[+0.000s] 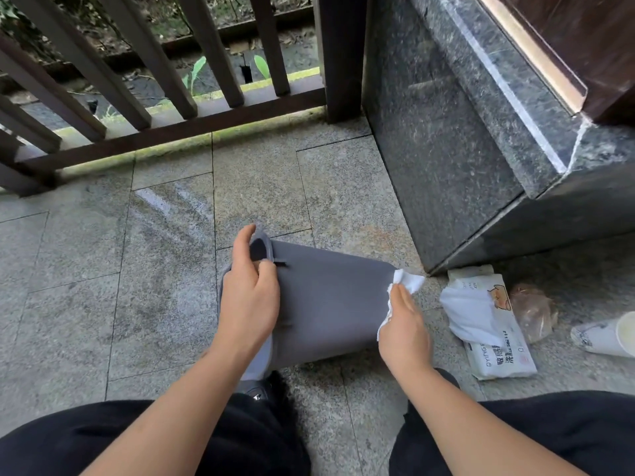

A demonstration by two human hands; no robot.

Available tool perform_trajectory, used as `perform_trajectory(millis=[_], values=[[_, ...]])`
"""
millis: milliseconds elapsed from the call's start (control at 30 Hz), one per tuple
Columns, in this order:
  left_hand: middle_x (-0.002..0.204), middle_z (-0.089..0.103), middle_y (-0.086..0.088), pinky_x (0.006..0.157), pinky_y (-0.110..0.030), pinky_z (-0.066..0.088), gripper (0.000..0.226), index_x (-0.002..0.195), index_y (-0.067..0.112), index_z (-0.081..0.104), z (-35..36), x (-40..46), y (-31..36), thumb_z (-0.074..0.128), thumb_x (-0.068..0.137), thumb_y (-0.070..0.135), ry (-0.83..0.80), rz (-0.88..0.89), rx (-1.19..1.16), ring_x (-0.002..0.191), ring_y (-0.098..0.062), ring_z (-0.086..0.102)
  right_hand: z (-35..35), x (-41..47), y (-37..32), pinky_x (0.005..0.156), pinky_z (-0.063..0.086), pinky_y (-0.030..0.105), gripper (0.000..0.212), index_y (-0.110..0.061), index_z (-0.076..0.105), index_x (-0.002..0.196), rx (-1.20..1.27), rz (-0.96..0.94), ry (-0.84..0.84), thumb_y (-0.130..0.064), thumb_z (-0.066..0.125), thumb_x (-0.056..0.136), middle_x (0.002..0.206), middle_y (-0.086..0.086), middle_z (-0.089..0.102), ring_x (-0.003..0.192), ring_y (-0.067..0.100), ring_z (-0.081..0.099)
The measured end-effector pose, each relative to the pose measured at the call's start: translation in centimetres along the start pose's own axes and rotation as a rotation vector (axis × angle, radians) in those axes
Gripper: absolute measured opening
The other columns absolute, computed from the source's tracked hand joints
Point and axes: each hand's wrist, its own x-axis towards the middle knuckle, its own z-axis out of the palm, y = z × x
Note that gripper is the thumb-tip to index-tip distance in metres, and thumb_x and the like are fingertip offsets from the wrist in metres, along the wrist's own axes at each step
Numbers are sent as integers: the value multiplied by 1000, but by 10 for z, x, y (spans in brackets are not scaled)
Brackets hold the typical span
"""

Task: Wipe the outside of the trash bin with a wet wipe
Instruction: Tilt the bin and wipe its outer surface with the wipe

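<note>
A grey trash bin point(330, 304) lies on its side on the stone floor, its open rim pointing left and its base to the right. My left hand point(249, 293) grips the bin at the rim end, thumb over the opening's edge. My right hand point(403, 324) presses a white wet wipe point(407, 281) against the bin's base end at the right. The wipe shows above and along the left of my fingers.
A wet wipe pack point(488, 324) with a sheet pulled out lies on the floor to the right. Beside it are a brown crumpled bag point(534, 312) and a tipped paper cup point(608, 334). A dark stone pillar point(464, 149) stands at the right, a wooden railing point(154, 97) behind.
</note>
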Motion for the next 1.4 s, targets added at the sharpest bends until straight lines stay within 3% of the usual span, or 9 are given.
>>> perform_trajectory(millis=[100,167,267,367,700,900,1167,1267,1400], values=[[68,56,35,62,1,33,48,148,39,28,9,-2,1,40,101,44,-25,69,61,65,26,46,0,7,-6,96,43,39,54,-16,39,142,34,24,16,-1,38,90,154,-2,36,135,25,40],[90,53,31,74,-3,28,54,149,42,26,15,-2,1,38,98,56,-51,28,61,80,25,45,4,8,-10,100,42,39,55,-15,38,144,18,-1,34,-1,38,91,154,-1,35,138,23,37],[134,43,21,95,-27,25,58,147,50,21,16,7,-5,33,93,67,-49,-98,3,127,-3,38,11,1,-17,116,28,40,60,-15,31,150,9,-83,42,-1,38,92,159,-2,27,147,15,20],[153,35,11,101,-29,22,58,150,45,19,14,21,-11,29,95,64,-42,-149,-16,140,-16,31,10,-4,-37,121,14,34,64,-17,34,150,68,-259,51,2,43,89,158,-3,29,146,11,20],[127,40,26,79,4,24,50,149,41,27,20,7,-9,29,101,55,-115,62,13,121,5,39,1,-9,-92,121,9,36,68,-15,34,150,250,-725,-27,-4,35,82,157,-5,29,146,3,16],[136,37,25,96,-9,19,47,150,39,29,5,9,-20,29,104,47,-57,-31,-19,119,16,29,11,7,-20,119,-4,34,95,-36,16,153,100,-262,7,7,59,80,157,-21,11,143,1,2],[142,32,25,88,6,15,49,152,34,27,-5,7,-25,30,105,44,-103,-29,-45,108,39,21,9,14,-18,117,25,48,82,-26,15,155,92,5,20,3,50,87,161,-10,18,145,19,22],[137,28,34,83,9,14,51,152,39,25,-7,6,-28,29,103,51,-93,-33,-31,103,42,18,12,1,-49,120,1,41,89,-29,14,154,64,-241,12,4,56,83,160,-14,7,146,10,2],[137,22,44,94,0,15,54,152,40,23,-1,3,-25,29,101,57,-121,13,-52,115,36,17,20,-28,-106,122,3,36,74,-14,25,152,162,-664,-55,-10,31,79,161,-2,19,149,8,6]])
